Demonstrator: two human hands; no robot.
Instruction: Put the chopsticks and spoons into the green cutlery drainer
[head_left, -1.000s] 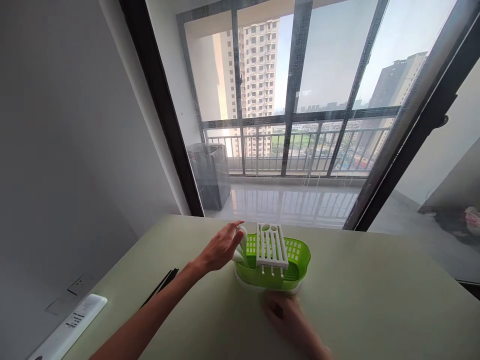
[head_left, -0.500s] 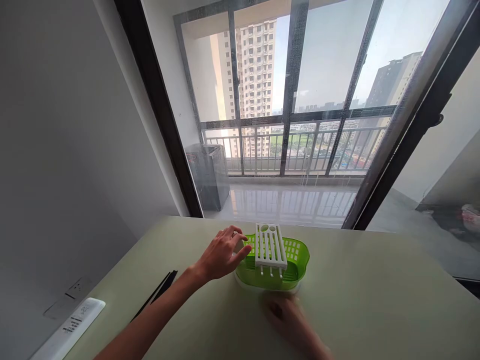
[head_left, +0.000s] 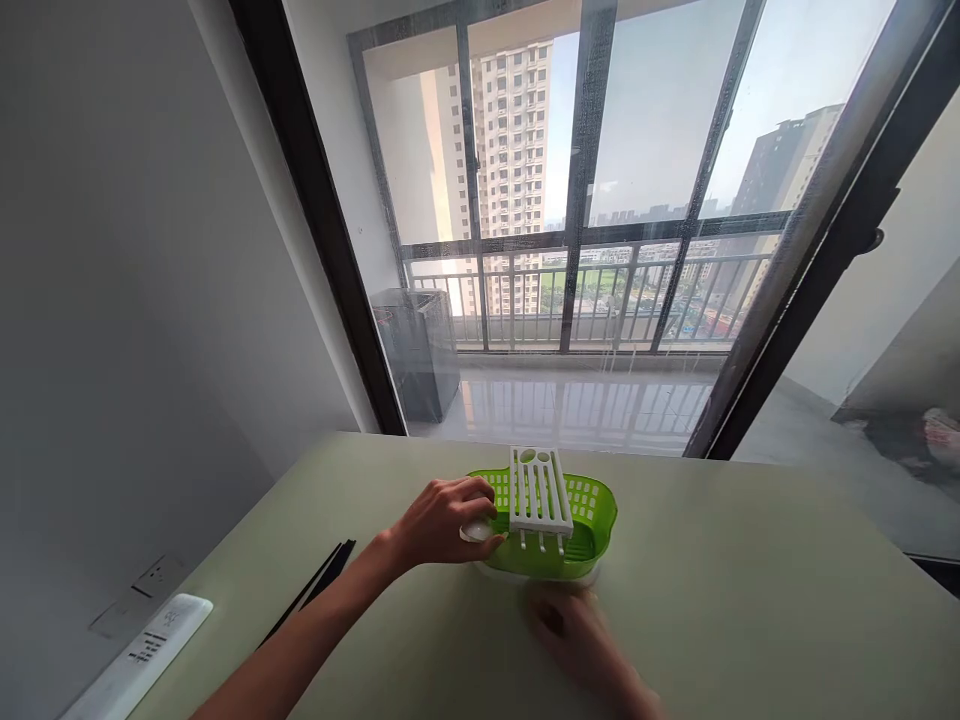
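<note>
Green perforated basket [head_left: 602,515], slotted white rack [head_left: 541,525] atop

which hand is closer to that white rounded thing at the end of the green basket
Left. Your left hand has fingers and thumb around the white rounded thing, at the left end of the green basket. Your right hand, blurred, is farther, by the basket's near side.

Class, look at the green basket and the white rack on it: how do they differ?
The green basket is a rounded tub; the white rack is flat and boxy. The basket's holes are small and squarish, while the rack has long slots and two rounded openings. Both are pierced with openings.
</note>
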